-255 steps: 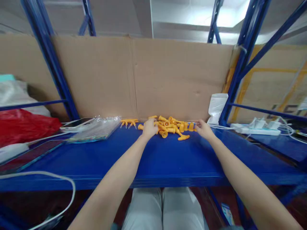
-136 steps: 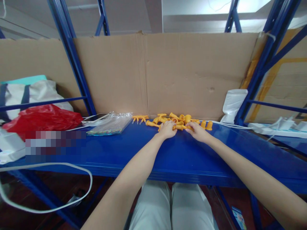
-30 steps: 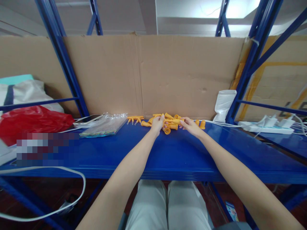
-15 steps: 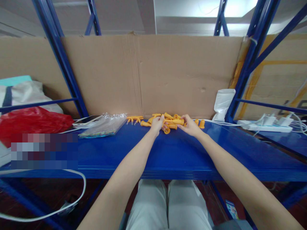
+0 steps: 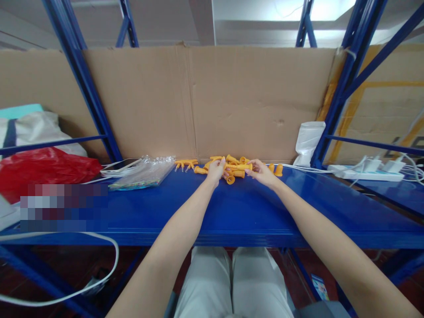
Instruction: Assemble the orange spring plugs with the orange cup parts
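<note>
A heap of small orange plastic parts (image 5: 236,164) lies at the back of a blue shelf (image 5: 232,212), against a cardboard wall. My left hand (image 5: 216,170) and my right hand (image 5: 261,172) are both at the heap, fingers closed on one long orange piece (image 5: 239,167) held between them just above the shelf. More orange pieces, shaped like small forked feet (image 5: 185,164), lie to the left of the heap, and two short orange cups (image 5: 277,168) stand to its right.
A clear plastic bag (image 5: 142,173) and a phone (image 5: 119,165) lie left of the heap, with a red bag (image 5: 43,170) further left. A white bag (image 5: 307,140), white cables and a power strip (image 5: 364,175) sit on the right. Blue rack posts (image 5: 82,84) rise on both sides.
Over the last second both hands stay at the heap, holding the long orange piece between them; the right hand shifted slightly. Earlier they were picking through the parts.
</note>
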The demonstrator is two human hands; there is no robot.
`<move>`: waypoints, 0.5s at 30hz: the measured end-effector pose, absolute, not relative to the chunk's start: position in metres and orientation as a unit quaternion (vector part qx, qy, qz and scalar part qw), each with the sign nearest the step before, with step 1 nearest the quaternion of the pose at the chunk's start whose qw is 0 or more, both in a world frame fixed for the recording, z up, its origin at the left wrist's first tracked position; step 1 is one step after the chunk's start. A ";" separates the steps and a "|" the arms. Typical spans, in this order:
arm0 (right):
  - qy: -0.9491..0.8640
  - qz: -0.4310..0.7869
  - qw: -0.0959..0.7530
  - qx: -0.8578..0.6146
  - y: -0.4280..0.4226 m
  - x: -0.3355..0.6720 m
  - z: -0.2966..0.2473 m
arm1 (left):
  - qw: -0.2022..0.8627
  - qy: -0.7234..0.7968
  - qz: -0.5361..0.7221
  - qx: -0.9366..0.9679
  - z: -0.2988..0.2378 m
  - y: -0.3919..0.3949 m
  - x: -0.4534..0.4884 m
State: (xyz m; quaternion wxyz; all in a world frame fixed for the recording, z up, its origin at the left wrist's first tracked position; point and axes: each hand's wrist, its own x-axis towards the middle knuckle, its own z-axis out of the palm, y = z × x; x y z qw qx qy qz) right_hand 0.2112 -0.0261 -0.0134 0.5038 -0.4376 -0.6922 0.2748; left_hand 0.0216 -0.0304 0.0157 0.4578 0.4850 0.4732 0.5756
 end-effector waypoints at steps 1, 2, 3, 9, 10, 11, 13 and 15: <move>-0.682 0.286 0.499 -0.452 -0.027 0.210 -0.012 | 0.456 0.472 0.577 0.486 0.016 -0.031 0.021; -0.673 0.300 0.491 -0.466 -0.028 0.210 -0.011 | 0.455 0.471 0.578 0.487 0.016 -0.031 0.021; -0.665 0.315 0.482 -0.476 -0.028 0.209 -0.011 | 0.455 0.471 0.578 0.488 0.016 -0.031 0.021; -0.691 0.303 0.467 -0.461 -0.023 0.213 -0.014 | 0.447 0.479 0.576 0.488 0.015 -0.031 0.021; -0.706 0.272 0.474 -0.451 -0.021 0.215 -0.015 | 0.446 0.481 0.578 0.485 0.015 -0.030 0.021; -0.723 0.236 0.478 -0.440 -0.020 0.217 -0.016 | 0.445 0.483 0.580 0.481 0.014 -0.030 0.021; -0.755 0.160 0.475 -0.423 -0.018 0.220 -0.018 | 0.445 0.482 0.581 0.481 0.014 -0.029 0.021; -0.777 0.101 0.455 -0.423 -0.017 0.222 -0.019 | 0.446 0.478 0.580 0.486 0.013 -0.029 0.021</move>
